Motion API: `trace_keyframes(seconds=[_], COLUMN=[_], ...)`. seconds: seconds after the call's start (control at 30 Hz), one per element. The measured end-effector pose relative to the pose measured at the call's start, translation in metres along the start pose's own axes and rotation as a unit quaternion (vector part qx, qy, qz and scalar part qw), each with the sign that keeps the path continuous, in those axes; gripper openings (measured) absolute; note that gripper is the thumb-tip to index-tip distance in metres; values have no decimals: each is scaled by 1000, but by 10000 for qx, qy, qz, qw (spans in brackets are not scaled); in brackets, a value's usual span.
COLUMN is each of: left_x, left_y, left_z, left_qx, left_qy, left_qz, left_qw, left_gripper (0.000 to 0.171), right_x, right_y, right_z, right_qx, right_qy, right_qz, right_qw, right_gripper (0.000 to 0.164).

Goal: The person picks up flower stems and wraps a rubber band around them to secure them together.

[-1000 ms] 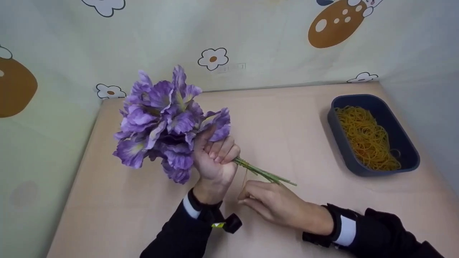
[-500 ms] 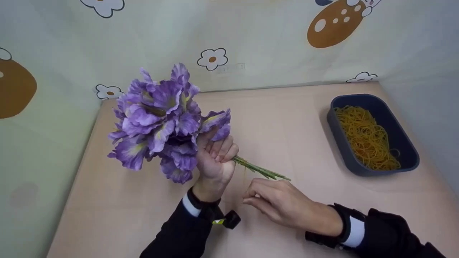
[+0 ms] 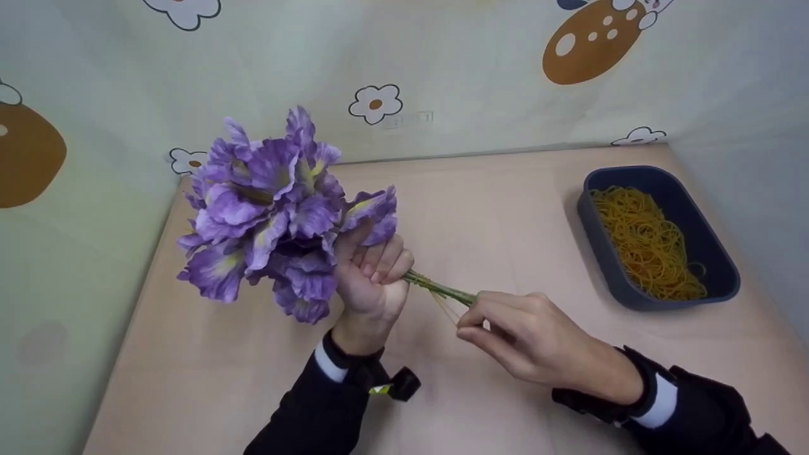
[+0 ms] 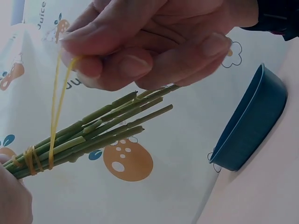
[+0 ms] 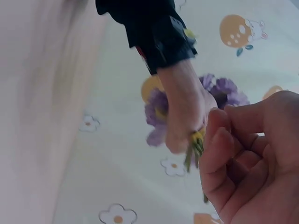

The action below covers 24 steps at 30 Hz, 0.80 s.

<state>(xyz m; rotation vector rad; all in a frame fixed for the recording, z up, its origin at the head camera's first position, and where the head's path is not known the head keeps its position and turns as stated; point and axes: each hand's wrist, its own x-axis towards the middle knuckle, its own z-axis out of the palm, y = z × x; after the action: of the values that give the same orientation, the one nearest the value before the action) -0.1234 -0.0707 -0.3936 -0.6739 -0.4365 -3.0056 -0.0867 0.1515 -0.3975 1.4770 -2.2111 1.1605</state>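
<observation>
My left hand (image 3: pixel 373 272) grips a bunch of purple artificial irises (image 3: pixel 272 215) by the stems, just below the blooms. Green stems (image 4: pixel 107 121) stick out past the fist toward the right. A yellow rubber band (image 4: pixel 32 161) is wound several times round them beside the left hand. Thumb and forefinger of my right hand (image 3: pixel 537 335) pinch a loop of that band, stretched away from the stems in the left wrist view. In the head view the right hand overlaps the stem ends. The right wrist view shows the right hand (image 5: pixel 252 158) with its fingers curled.
A dark blue bin (image 3: pixel 714 265) stands at the right of the table (image 3: pixel 493 208), partly filled with a heap of yellow rubber bands (image 3: pixel 644 246). Behind the table rises a pale wall covering (image 3: pixel 468 69) printed with flowers.
The right hand has moved right and slightly up along the stems, drawing the band's loop toward their ends. The left hand and bouquet have shifted a little left.
</observation>
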Motion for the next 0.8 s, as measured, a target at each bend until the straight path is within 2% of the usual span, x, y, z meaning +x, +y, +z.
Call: trace_keyframes(seconds=[0.23,0.37,0.47,0.7,0.8], left_x=[0,1,1,1,1], left_y=[2,3,4,7,8], left_z=[1,1,2,6,6], left_qx=[53,-15,-11,92,50], left_qy=[253,210,204,605,673], left_qz=[79,21,11,70,40], left_qw=[9996,9998,9998,9981,9977], left_gripper=[71,71,71,74,68], right_x=[1,2,2,3,4], right_y=[1,5,9,17,19], right_z=[-23,-31,-34,-34,-35], right_qx=[-246,-389,-497,-896,-905], right_qy=[-42,12,31,-25,6], right_qz=[165,94,75,-105,-113], right_qw=[9996,9992,9987,9959,9958], right_gripper=[11,7,7,7,5])
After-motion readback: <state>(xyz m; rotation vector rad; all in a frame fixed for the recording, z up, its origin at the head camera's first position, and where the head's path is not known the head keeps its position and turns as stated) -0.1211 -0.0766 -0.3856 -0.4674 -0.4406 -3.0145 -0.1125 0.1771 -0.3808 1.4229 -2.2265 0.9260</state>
